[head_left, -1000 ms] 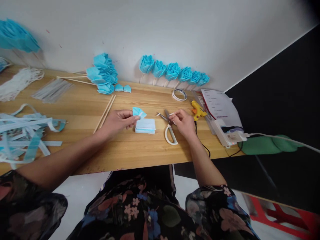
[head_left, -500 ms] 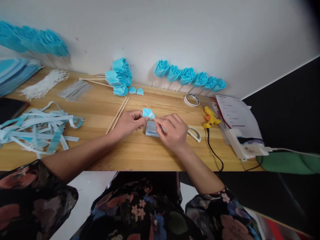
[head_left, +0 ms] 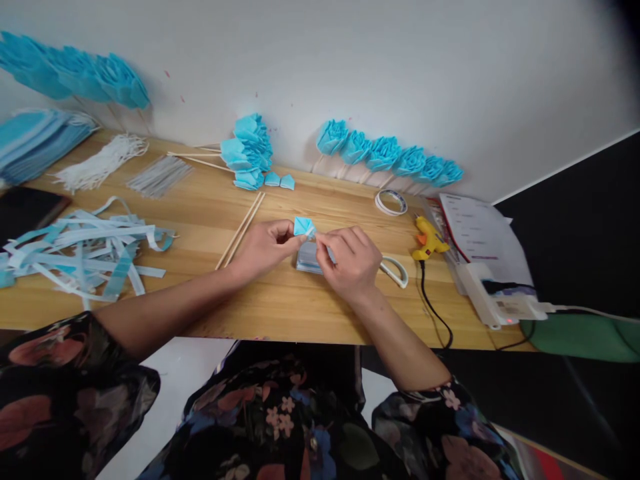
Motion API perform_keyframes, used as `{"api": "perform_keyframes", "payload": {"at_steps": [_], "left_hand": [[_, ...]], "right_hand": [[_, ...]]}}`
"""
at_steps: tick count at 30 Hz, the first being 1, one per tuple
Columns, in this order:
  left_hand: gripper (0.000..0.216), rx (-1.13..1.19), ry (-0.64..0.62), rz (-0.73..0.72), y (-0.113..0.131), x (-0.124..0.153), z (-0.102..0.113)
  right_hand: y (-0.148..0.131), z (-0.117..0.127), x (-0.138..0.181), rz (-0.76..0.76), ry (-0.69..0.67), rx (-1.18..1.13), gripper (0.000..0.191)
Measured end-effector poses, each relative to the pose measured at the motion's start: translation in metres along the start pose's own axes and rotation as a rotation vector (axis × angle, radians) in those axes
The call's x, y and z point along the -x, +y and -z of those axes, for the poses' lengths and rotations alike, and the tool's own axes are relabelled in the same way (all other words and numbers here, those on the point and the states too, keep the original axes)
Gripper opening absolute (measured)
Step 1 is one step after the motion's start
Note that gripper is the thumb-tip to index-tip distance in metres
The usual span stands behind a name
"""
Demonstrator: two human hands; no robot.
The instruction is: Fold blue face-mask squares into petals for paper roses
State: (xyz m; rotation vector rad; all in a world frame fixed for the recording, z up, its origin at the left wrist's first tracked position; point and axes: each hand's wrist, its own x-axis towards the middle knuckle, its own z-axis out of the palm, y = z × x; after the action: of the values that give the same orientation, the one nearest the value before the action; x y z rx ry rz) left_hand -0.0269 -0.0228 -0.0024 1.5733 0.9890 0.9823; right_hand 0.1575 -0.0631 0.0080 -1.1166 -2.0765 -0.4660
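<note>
A small folded piece of blue mask fabric (head_left: 303, 227) is between my two hands, above the wooden tabletop. My left hand (head_left: 267, 250) pinches it from the left, thumb at its lower edge. At its lower right corner, where a paler fold shows, the thumb and fingertips of my right hand (head_left: 349, 261) are closed. Just below lies a stack of cut pale-blue fabric pieces (head_left: 309, 258), partly hidden by my right hand. Two folded blue petals (head_left: 280, 180) rest further back. Scissors (head_left: 396, 272) with a white handle lie beside my right hand, their blades out of sight.
Two wooden sticks (head_left: 241, 230) lie left of centre. Blue fabric flowers (head_left: 384, 155) lean on the wall. Cut strips (head_left: 85, 250) are heaped at left. A tape roll (head_left: 391, 202), a corded yellow glue gun (head_left: 429, 239) and a white power strip (head_left: 483, 293) sit at right.
The view has shifted, so the table's things appear a little further right. Both hands keep hold of the folded blue fabric, with the pinch at its right corner hardly altered.
</note>
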Motion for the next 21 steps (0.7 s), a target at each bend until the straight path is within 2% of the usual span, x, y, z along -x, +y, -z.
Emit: {"api": "perform_keyframes", "payload": {"at_steps": [7,12,16,18,21], "left_hand": [[0.024,0.034,-0.042,0.01,0.004,0.001,-0.001],[0.028,0.118,-0.095,0.074,0.007,0.0,0.0],[0.027,0.175,-0.082,0.123,0.003,-0.003,0.002],[0.027,0.181,-0.073,0.142,0.002,-0.004,0.003],[0.026,0.164,-0.075,0.146,0.002,-0.003,0.003]], "right_hand": [[-0.001,-0.003,0.001,-0.038,-0.055,-0.05,0.016],[-0.003,-0.005,0.002,-0.039,-0.085,-0.098,0.016],[-0.003,0.002,-0.002,-0.045,-0.158,-0.115,0.02],[0.002,0.008,-0.007,-0.11,-0.174,-0.188,0.021],[0.014,0.015,-0.018,-0.31,-0.169,-0.336,0.022]]}}
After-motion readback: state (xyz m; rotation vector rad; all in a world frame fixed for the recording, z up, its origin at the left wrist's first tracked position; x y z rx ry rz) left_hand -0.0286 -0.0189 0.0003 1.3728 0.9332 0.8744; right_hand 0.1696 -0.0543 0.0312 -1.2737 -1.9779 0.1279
